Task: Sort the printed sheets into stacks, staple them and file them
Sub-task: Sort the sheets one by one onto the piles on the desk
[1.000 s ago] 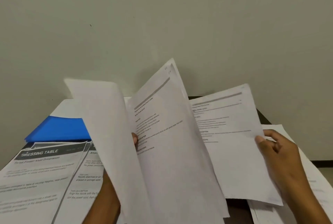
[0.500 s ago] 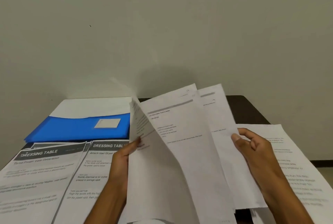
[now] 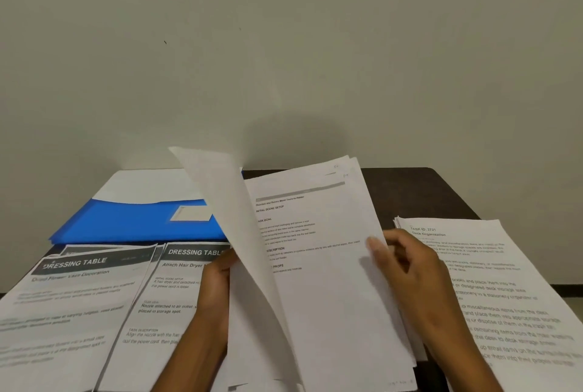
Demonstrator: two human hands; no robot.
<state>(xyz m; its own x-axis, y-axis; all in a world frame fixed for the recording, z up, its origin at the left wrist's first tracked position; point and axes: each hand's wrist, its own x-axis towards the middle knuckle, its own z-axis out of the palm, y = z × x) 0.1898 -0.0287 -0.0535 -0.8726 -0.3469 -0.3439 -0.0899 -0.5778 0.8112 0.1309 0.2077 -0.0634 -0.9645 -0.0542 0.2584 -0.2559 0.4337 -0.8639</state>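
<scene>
Two hands work one held bundle [image 3: 318, 281]: the left hand [image 3: 217, 274] has its fingers behind a lifted, curling sheet [image 3: 233, 233], seemingly pinching its edge, while the right hand [image 3: 407, 268] curls its fingers round the bundle's right edge. Sorting looks partway: left of the bundle lie two "DRESSING TABLE" stacks [image 3: 94, 303], right of it another stack [image 3: 504, 290], and beyond-left a blue folder [image 3: 135, 221] on the dark surface [image 3: 426, 189]. Stapling and filing seem undone. Against a second ago, the bundle sits lower and flatter, its fanned pages gathered.
</scene>
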